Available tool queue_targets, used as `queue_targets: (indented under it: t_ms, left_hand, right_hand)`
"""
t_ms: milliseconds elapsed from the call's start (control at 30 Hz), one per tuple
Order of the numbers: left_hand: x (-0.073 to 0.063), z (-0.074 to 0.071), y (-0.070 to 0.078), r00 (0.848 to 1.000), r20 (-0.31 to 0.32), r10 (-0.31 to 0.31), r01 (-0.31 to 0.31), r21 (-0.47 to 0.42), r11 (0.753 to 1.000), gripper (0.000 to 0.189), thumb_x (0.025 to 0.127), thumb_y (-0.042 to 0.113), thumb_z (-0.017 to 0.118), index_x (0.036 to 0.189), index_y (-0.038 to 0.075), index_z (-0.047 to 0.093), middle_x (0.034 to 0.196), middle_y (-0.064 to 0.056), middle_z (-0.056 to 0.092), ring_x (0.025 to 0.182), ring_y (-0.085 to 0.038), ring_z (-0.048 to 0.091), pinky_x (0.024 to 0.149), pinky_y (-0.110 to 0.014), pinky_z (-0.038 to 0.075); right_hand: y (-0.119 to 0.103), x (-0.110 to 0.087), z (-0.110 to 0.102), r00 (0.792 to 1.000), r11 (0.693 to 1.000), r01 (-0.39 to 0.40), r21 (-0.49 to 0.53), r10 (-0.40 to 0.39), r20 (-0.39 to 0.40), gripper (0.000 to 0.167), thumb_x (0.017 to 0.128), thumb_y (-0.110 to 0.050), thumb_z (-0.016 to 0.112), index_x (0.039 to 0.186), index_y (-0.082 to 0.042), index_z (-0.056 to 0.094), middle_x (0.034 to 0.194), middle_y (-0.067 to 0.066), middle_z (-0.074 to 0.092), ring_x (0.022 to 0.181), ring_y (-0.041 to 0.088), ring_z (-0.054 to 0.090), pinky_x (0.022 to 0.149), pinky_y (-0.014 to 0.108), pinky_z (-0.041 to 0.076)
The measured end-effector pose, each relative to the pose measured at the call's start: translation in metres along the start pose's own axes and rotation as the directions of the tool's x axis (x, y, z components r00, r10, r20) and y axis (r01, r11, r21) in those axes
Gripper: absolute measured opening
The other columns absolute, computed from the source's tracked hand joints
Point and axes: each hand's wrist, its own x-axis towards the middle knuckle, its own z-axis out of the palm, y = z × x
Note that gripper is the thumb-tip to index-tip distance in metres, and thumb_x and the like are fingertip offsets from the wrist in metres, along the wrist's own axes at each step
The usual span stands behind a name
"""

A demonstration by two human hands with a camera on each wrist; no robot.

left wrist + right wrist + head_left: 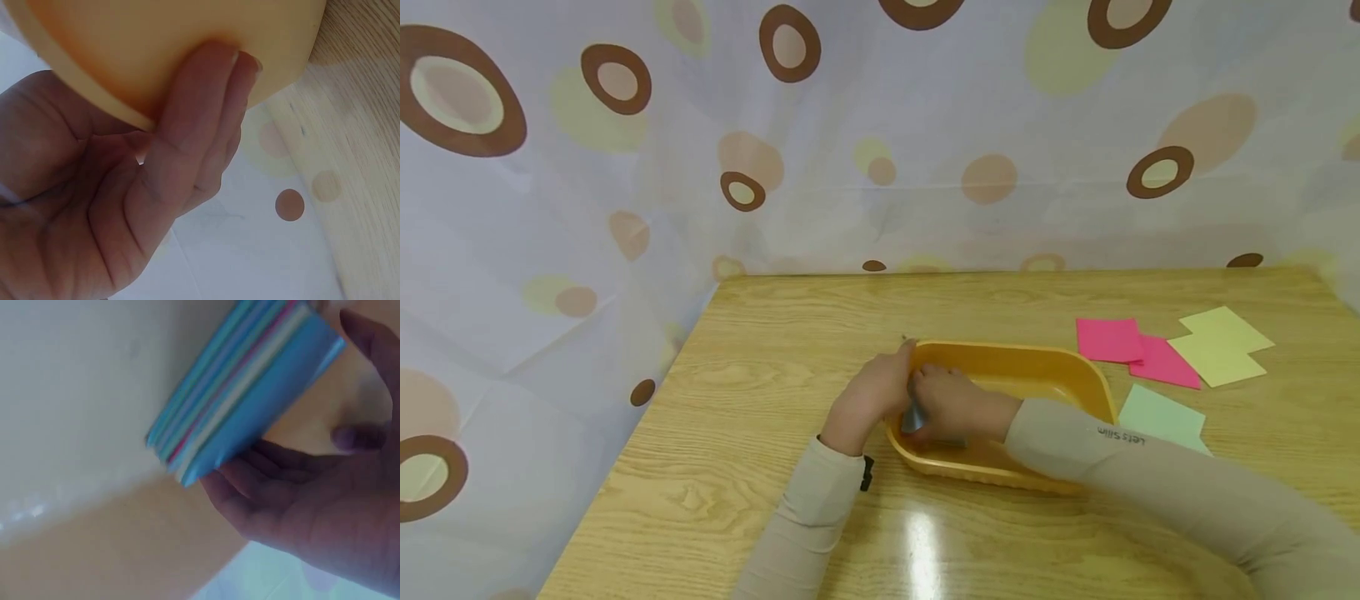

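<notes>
At the left end of the yellow plastic basin (pixel 1045 367), my left hand (pixel 876 387) grips the rim. In the left wrist view, its fingers press the outside of the basin wall (pixel 125 50), and its thumb is hidden behind the rim. My right hand (pixel 951 404) reaches inside the basin near that same end. It holds a blue stack of thin layers (pixel 262 394), whose edges show blue, teal, pink and white. The fingertips lie along the stack's lower side, with the thumb close to its upper corner. From the head view, both hands partly cover the stack.
Pink paper squares (pixel 1105 340), yellow paper squares (pixel 1221 346) and pale green paper squares (pixel 1163 414) lie on the wooden table (pixel 737 400) to the right of the basin. A dotted sheet (pixel 925 108) hangs behind the table and along its left side.
</notes>
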Motion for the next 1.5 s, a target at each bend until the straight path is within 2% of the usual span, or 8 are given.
queue_targets:
  t_ms: [100,300,533,700,833,933,1067,1500]
  left_hand:
    - [0.001,0.000,0.000,1.000,0.000,0.003,-0.003,0.005,1.000,0.067,0.092,-0.006,0.053,0.151,0.001,0.024,0.058,-0.002,0.043,0.045,-0.012,0.039,0.043,-0.022,0.033]
    - [0.002,0.000,0.001,1.000,-0.004,0.004,-0.003,0.022,1.000,0.066,0.092,-0.005,0.053,0.151,0.002,0.024,0.060,-0.004,0.045,0.047,-0.014,0.041,0.044,-0.022,0.034]
    - [0.002,0.000,0.002,1.000,-0.002,-0.003,0.003,0.016,1.000,0.070,0.089,-0.009,0.055,0.151,0.002,0.024,0.062,-0.003,0.045,0.049,-0.014,0.041,0.045,-0.022,0.034]
    - [0.002,-0.001,0.003,1.000,0.002,-0.011,0.011,0.028,1.000,0.069,0.090,-0.007,0.054,0.151,0.002,0.024,0.060,-0.003,0.044,0.047,-0.013,0.040,0.044,-0.022,0.033]
    - [0.003,0.000,0.003,1.000,0.009,-0.022,0.021,0.044,0.999,0.068,0.091,-0.006,0.053,0.151,0.003,0.023,0.059,-0.002,0.043,0.046,-0.013,0.039,0.043,-0.022,0.032]
    - [0.003,0.000,0.004,0.999,0.013,-0.030,0.029,0.054,0.998,0.069,0.090,-0.006,0.054,0.151,0.003,0.023,0.058,-0.002,0.044,0.046,-0.012,0.039,0.042,-0.021,0.032]
    - [0.002,-0.001,0.004,0.999,0.013,-0.035,0.034,0.052,0.998,0.072,0.088,-0.007,0.057,0.151,0.003,0.024,0.058,-0.002,0.044,0.046,-0.013,0.040,0.042,-0.021,0.033]
    - [0.003,0.002,0.003,0.999,0.018,-0.033,0.032,0.045,0.998,0.073,0.088,-0.008,0.057,0.151,0.003,0.023,0.057,-0.002,0.043,0.046,-0.012,0.038,0.042,-0.021,0.032]
  right_hand:
    - [0.000,0.001,0.004,1.000,0.999,-0.013,0.042,0.014,-0.018,0.069,0.077,-0.035,0.079,0.122,0.010,0.051,0.107,0.017,0.058,0.103,0.033,0.053,0.091,0.062,0.040]
    - [0.001,0.001,0.008,0.997,0.997,-0.033,0.074,0.037,-0.062,0.080,0.074,-0.033,0.082,0.128,0.011,0.045,0.112,0.017,0.057,0.105,0.032,0.053,0.093,0.062,0.038]
    - [0.001,0.000,0.009,0.993,0.999,-0.023,0.046,0.028,-0.114,0.069,0.070,-0.033,0.084,0.118,0.004,0.052,0.098,0.009,0.058,0.090,0.024,0.054,0.080,0.050,0.043]
    - [0.001,-0.001,0.001,0.997,0.997,-0.078,-0.008,0.078,-0.025,0.072,0.068,-0.038,0.086,0.116,0.004,0.051,0.099,0.011,0.059,0.095,0.029,0.055,0.084,0.052,0.042]
    - [0.003,-0.007,-0.009,0.984,0.987,-0.149,-0.060,0.154,0.089,0.080,0.064,-0.036,0.090,0.118,0.005,0.047,0.110,0.018,0.056,0.106,0.037,0.053,0.092,0.054,0.040]
    - [0.005,-0.012,-0.012,0.978,0.985,-0.155,-0.070,0.163,0.134,0.084,0.064,-0.032,0.090,0.123,0.006,0.044,0.117,0.022,0.051,0.111,0.040,0.050,0.096,0.056,0.038]
    - [0.007,-0.017,-0.011,0.979,0.990,-0.130,-0.050,0.137,0.151,0.089,0.065,-0.029,0.089,0.128,0.009,0.040,0.120,0.025,0.047,0.114,0.043,0.047,0.097,0.057,0.038]
    - [0.009,-0.018,-0.012,0.981,0.993,-0.117,-0.036,0.121,0.153,0.082,0.064,-0.024,0.089,0.122,0.010,0.041,0.110,0.024,0.050,0.106,0.039,0.051,0.093,0.051,0.044]
